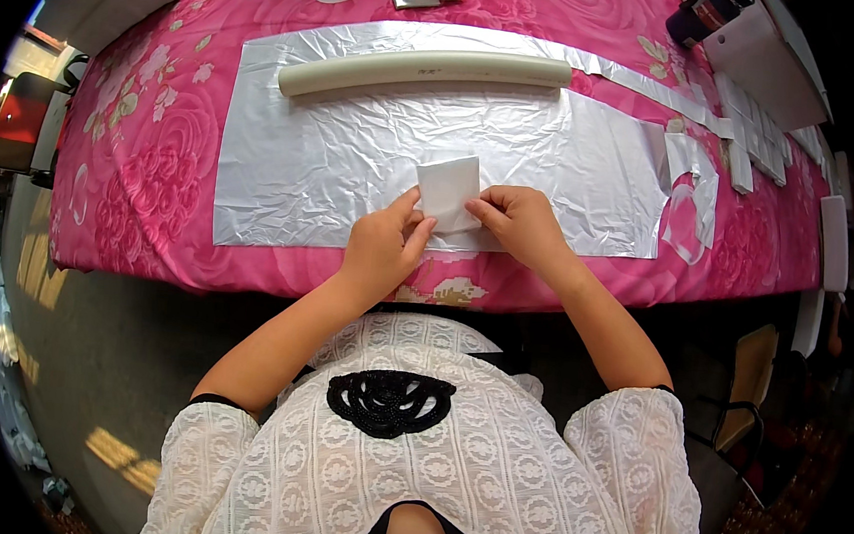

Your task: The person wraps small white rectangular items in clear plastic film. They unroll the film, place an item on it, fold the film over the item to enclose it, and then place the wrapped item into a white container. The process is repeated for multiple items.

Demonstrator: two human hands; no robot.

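Both hands pinch a small white sheet [449,190] at its lower edge. The left hand [385,246] has thumb and fingertips closed on the lower left corner; the right hand [519,222] has thumb and forefinger closed on the lower right corner, the other fingers curled under. The sheet is a pale, roughly square piece, slightly glossy, tilted a little and rising away from the fingers toward the table's far side. It lies over the near edge of a large crinkled silver foil sheet [356,151] spread on the pink flowered tablecloth [143,174], close to the table's near edge. A long cream tube [422,72] rests across the foil's far edge, well apart from the hands.
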